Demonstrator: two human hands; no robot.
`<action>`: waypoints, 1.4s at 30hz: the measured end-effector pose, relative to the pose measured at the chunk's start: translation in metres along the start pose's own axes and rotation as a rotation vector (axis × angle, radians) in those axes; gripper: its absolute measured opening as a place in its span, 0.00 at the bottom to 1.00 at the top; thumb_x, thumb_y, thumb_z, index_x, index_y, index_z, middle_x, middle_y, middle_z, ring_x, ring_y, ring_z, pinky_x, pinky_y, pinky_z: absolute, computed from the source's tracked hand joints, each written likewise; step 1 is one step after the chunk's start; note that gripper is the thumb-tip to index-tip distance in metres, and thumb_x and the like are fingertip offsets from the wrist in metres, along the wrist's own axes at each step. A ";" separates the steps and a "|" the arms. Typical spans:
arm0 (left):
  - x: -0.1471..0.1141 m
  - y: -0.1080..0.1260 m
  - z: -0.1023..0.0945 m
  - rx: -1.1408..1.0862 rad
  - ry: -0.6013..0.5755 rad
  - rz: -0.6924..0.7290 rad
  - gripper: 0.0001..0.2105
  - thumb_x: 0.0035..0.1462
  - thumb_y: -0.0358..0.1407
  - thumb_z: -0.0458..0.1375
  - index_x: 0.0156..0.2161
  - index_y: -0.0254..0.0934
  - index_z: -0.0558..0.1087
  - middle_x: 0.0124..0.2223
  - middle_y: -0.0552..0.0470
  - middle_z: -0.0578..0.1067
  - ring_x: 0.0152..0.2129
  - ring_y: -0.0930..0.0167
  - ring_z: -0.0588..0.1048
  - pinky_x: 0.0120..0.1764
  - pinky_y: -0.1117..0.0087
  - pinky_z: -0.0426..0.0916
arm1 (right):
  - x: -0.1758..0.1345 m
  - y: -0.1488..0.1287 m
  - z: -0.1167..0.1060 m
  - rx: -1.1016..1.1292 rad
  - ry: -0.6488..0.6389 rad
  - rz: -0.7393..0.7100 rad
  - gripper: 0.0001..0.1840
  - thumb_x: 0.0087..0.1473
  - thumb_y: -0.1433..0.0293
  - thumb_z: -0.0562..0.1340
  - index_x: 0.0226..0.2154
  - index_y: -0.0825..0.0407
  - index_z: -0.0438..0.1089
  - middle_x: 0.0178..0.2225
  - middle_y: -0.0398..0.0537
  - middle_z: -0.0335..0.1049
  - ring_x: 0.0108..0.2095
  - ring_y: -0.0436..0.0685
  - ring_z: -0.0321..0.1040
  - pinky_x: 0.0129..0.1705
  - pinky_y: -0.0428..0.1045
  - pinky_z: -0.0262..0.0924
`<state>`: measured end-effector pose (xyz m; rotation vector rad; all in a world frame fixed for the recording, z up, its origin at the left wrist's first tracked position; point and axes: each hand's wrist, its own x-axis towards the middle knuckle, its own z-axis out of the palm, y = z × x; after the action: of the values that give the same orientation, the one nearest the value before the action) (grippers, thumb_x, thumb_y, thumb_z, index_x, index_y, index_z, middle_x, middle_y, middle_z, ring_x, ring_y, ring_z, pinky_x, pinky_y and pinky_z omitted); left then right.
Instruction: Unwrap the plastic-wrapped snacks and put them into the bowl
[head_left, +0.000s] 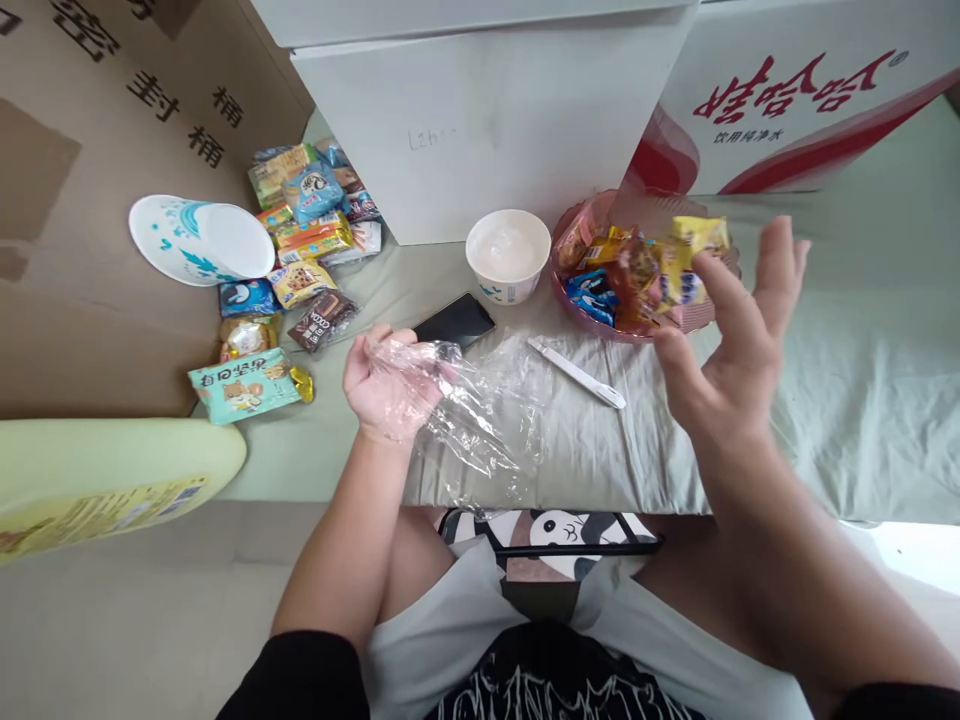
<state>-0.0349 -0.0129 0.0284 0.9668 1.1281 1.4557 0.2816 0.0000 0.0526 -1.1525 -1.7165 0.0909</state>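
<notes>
My left hand (391, 385) is palm up with its fingers curled, closed on a clear plastic bag (487, 415) that hangs crumpled over the cloth. My right hand (739, 350) is raised beside a pink transparent bowl (637, 333), its fingers spread. Close to its index fingertip is a yellow snack packet (686, 265), slightly blurred; I see no grip on it. Other wrapped snacks lie in the bowl, with a blue packet (594, 295) at its left. Between my hands rest a slim white tool (577, 374) and a black phone (455, 320), partly behind the left fingers.
A white paper bowl (508, 255) stands near the white box (487, 130). Several snack packets (307, 235) are piled at left, beside a tipped paper tub (199, 240) and a brown carton (150, 350). A water carton (795, 110) stands at the back right. Pale green cloth (862, 400) covers the surface.
</notes>
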 end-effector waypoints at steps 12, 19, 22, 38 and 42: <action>-0.031 -0.027 0.026 -0.147 -0.437 -0.488 0.36 0.45 0.73 0.56 0.26 0.39 0.57 0.34 0.47 0.74 0.33 0.59 0.81 0.26 0.58 0.76 | -0.072 -0.024 0.040 0.457 -0.554 -0.046 0.19 0.62 0.58 0.61 0.53 0.46 0.71 0.47 0.52 0.80 0.57 0.65 0.75 0.66 0.66 0.60; 0.006 0.008 -0.010 -0.266 -0.056 -0.399 0.14 0.52 0.43 0.68 0.28 0.38 0.69 0.35 0.51 0.78 0.26 0.72 0.79 0.13 0.82 0.55 | -0.052 -0.010 0.021 0.385 -0.446 0.320 0.03 0.57 0.68 0.65 0.32 0.48 0.76 0.31 0.44 0.79 0.33 0.56 0.76 0.41 0.52 0.70; 0.008 0.003 -0.013 -0.241 0.090 -0.329 0.14 0.53 0.49 0.67 0.34 0.41 0.76 0.37 0.50 0.81 0.31 0.70 0.80 0.23 0.76 0.72 | -0.051 -0.012 0.018 0.379 -0.415 0.431 0.04 0.56 0.67 0.65 0.31 0.48 0.75 0.29 0.43 0.78 0.32 0.55 0.75 0.37 0.51 0.68; -0.010 -0.002 0.018 -0.191 -0.429 -0.589 0.15 0.43 0.41 0.72 0.22 0.35 0.72 0.27 0.48 0.80 0.25 0.66 0.81 0.30 0.66 0.76 | -0.045 0.005 0.011 0.374 -0.453 0.457 0.13 0.53 0.59 0.70 0.40 0.47 0.75 0.39 0.49 0.78 0.46 0.64 0.76 0.52 0.60 0.67; -0.003 0.004 0.018 -0.244 -0.280 -0.536 0.18 0.42 0.40 0.70 0.19 0.36 0.64 0.19 0.53 0.72 0.16 0.73 0.73 0.21 0.73 0.69 | -0.042 0.003 0.011 0.456 -0.477 0.568 0.17 0.57 0.52 0.67 0.31 0.48 0.74 0.36 0.50 0.79 0.43 0.63 0.76 0.47 0.59 0.69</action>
<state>-0.0181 -0.0135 0.0367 0.6093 0.8880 0.9597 0.2760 -0.0241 0.0167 -1.2909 -1.5845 1.1234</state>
